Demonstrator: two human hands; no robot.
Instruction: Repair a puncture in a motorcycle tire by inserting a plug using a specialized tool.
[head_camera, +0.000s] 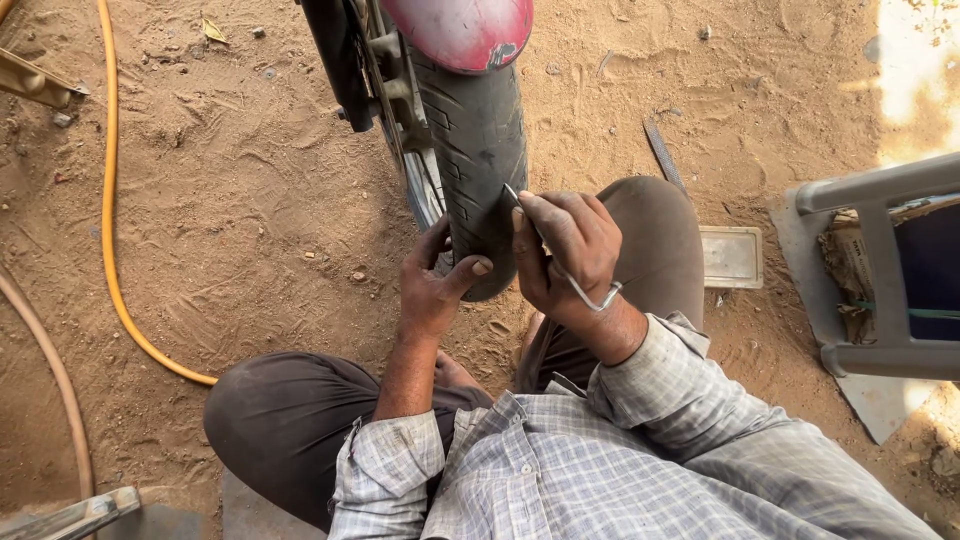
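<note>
Setting: a sandy yard (250, 200) is seen from above, with the person crouched low behind a motorbike wheel.

Tyre: the black tyre (478, 140) stands upright in the middle of the view, its tread turned toward the person; its lowest part is covered by the two hands.

Mudguard: a red mudguard (462, 28) with a scuffed edge is seen over the top of the tyre.

Left hand: the left hand (432, 285) is laid against the left side of the tyre near its bottom, the fingers wrapped round the tread and the thumb stretched across its face.

Right hand: the right hand (565, 250) is closed round a thin metal tool (590, 293), with the fingers curled tightly about its shaft.

Tool: the tip is pressed on the tread at the right of the tyre, just above the left thumb; the looped handle end is seen sticking out below the wrist.

Hose: a yellow hose (110, 200) is laid in a long curve over the sand at the left, well apart from the hands.

File: a flat metal file (663, 152) is lying on the ground right of the tyre, beyond the right knee.

Tray: a small pale rectangular tray (732, 256) is set on the sand just beside the right knee.

Chair: a grey plastic chair (880, 270) is seen at the right edge.
</note>
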